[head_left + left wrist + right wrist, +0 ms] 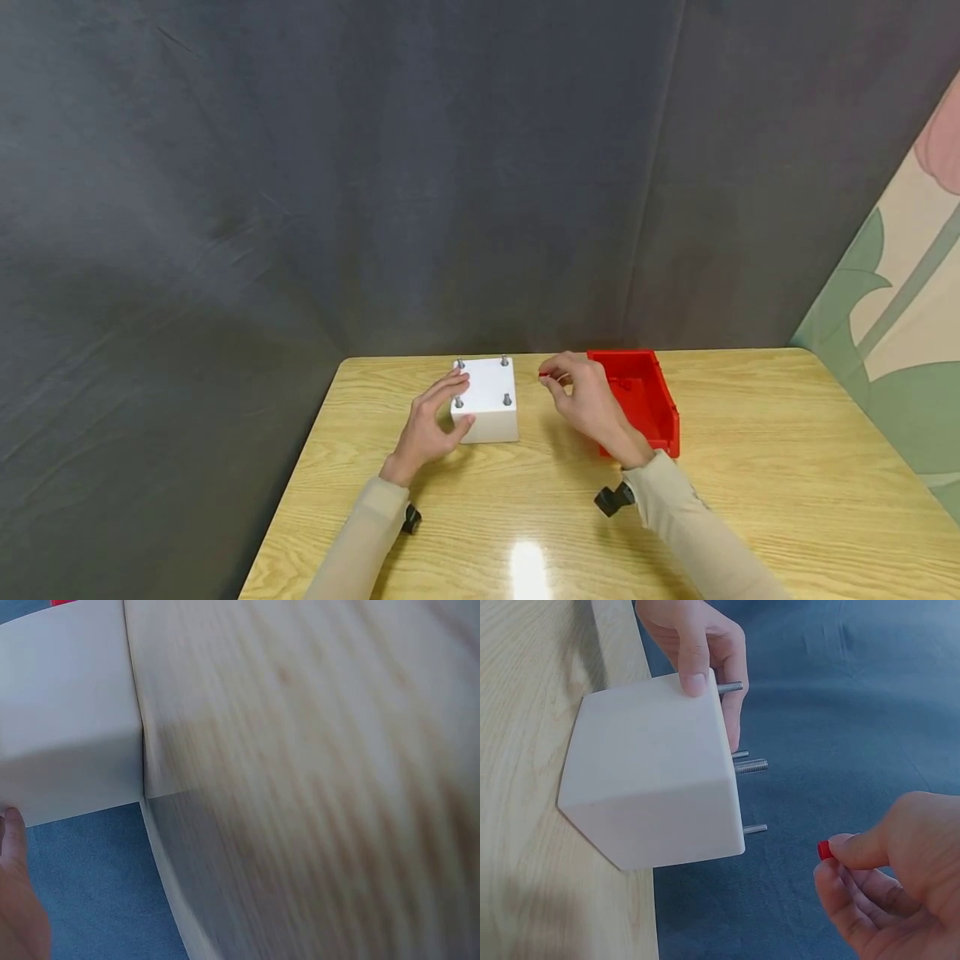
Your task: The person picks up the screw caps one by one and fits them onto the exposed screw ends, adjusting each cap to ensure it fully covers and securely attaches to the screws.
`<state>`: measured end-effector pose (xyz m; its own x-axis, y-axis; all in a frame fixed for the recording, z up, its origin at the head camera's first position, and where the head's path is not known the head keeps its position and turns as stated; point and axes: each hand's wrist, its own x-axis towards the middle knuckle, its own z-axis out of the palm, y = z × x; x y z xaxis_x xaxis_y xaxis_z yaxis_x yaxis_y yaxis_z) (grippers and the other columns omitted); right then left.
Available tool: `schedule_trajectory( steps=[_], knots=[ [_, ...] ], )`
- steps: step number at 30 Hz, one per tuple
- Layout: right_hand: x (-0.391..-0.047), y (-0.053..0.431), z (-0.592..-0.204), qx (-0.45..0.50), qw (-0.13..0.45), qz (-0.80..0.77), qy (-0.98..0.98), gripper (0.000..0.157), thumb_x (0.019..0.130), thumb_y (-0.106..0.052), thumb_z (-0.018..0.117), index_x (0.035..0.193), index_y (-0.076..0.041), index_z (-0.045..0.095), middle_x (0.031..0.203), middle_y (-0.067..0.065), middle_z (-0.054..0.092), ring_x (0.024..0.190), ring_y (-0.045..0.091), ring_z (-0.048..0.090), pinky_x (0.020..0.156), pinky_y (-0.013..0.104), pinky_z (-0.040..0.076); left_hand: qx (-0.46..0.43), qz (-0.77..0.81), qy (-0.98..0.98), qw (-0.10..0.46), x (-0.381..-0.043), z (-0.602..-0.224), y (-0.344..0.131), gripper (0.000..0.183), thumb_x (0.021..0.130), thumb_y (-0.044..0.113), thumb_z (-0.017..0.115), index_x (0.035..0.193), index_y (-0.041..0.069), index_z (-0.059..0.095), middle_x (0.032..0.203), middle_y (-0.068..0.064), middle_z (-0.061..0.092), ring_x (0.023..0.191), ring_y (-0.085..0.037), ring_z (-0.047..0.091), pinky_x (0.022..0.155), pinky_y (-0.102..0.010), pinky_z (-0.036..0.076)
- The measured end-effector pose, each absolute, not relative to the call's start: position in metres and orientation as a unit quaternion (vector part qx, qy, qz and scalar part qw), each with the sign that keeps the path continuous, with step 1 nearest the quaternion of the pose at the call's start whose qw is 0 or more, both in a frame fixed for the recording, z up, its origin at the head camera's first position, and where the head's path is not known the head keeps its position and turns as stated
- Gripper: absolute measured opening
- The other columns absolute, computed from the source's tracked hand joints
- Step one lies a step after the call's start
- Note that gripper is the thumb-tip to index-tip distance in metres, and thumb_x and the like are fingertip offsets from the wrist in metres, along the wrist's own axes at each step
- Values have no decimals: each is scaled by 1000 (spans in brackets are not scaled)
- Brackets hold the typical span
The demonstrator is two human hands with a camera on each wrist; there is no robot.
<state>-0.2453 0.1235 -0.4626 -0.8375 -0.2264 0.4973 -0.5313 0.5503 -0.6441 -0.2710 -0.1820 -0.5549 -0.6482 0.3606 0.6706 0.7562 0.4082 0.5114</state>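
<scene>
A white block (483, 385) stands on the table with several upright threaded metal studs (507, 400) near its top corners. My left hand (431, 421) holds the block at its left side, thumb against the front face and fingers over the top edge. In the right wrist view, that thumb presses near the block's upper edge beside a stud. My right hand (588, 400) pinches a small red cylindrical piece (824, 850) between thumb and index finger. It hovers to the right of the block, apart from the studs.
A red open bin (651, 400) stands right of the block, partly behind my right hand and wrist, with small red pieces (622, 384) inside. Dark cloth (480, 183) hangs behind the wooden table (750, 467). A flower-patterned panel (900, 333) is at the right.
</scene>
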Motion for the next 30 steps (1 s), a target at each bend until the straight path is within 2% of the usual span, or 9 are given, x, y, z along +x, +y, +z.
schedule_trajectory(
  steps=[30],
  knots=[
    [-247,105,-473,227,199,430,-851,14,91,1,81,102,-8,79,97,4,78,83,18,72,78,40,70,-346,-411,-805,253,-273,-558,-183,53,86,14,84,135,0,69,144,-17,68,144,-38,57,126,-44,44]
  ],
)
